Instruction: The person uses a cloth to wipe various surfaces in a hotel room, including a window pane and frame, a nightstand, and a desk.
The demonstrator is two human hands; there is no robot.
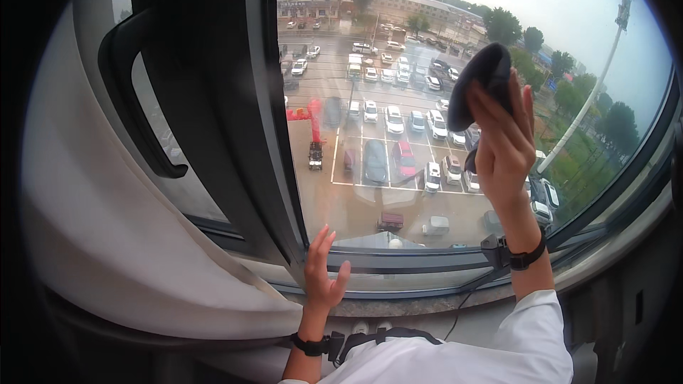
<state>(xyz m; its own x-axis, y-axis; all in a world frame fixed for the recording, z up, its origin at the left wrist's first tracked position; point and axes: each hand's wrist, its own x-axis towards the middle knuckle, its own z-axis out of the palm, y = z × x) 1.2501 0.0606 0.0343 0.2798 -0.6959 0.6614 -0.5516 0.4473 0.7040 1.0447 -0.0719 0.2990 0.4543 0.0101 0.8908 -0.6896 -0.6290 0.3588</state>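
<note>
Two hands are up at the window pane (398, 192), and I take that glass as my landmark. My right hand (504, 144) presses against the pane's right half, fingers curled around a dark cloth (478, 82) that bunches into a rounded, soft-looking pad above the fingertips, flat to the glass as far as I can tell. My left hand (321, 270) sits at the pane's lower left corner, fingers spread and open, holding nothing, its fingertips at the bottom rail of the dark window frame (398, 259); whether the palm touches the rail I cannot tell.

For room to move: the pane spreads wide and smooth to the left of the cloth and above it. Its left edge is the thick dark upright (274, 99) of the frame; its right edge curves down along a dark rim (626, 171) well beyond the right hand. Below the bottom rail runs a speckled stone sill (420, 304), narrow and hard-edged.

Left of the upright hangs an opened sash with a black, looped handle (131, 92), matte and chunky. Further left of it a pale curtain (107, 227) drapes in soft folds down toward the sill.

Both wrists carry black bands, the right wristband (512, 252) with a small box on it, and white sleeves (526, 327) cover the forearms below the pane.
</note>
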